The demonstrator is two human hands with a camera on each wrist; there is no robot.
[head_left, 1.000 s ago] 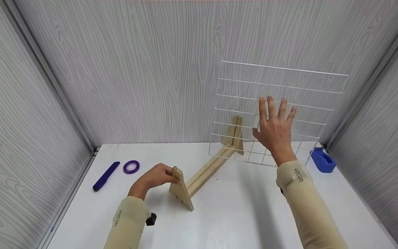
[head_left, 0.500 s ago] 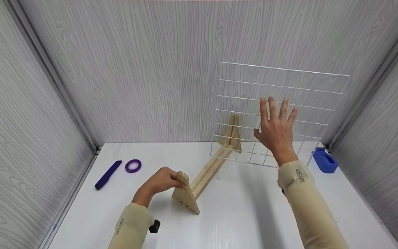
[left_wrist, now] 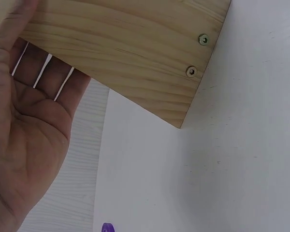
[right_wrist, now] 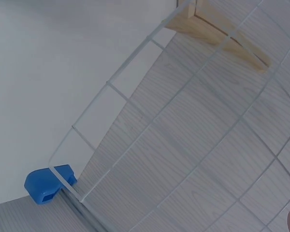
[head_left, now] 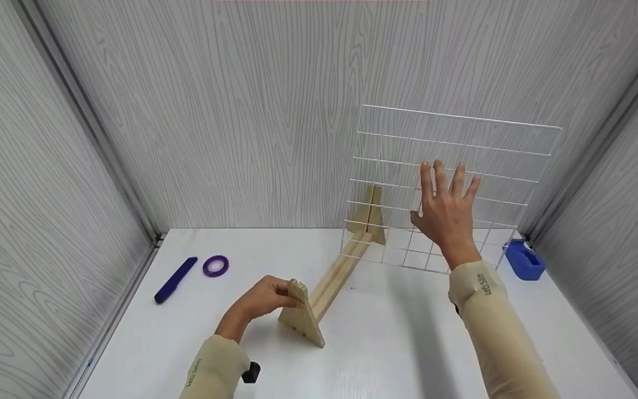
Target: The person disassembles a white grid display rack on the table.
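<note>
My left hand pinches the top of the near side plate of a wooden stand. In the left wrist view, the thumb lies on the face of this wooden plate and the fingers go behind it; two bolts show near its edge. From the plate, a grooved bar runs back to a second plate near the wall. My right hand lies against a white wire grid panel, fingers straight and spread. The panel stands steeply, its lower left corner in front of the bar. Whether it touches the stand cannot be told.
On the left of the white table lie a dark purple cutter-like bar and a purple tape roll. A blue tape dispenser sits at the back right. Grey wood-grain walls enclose the back and sides.
My left hand has drawn the stand's near end towards me and to the right, turning the stand slightly. The right hand and grid have dipped a little.
</note>
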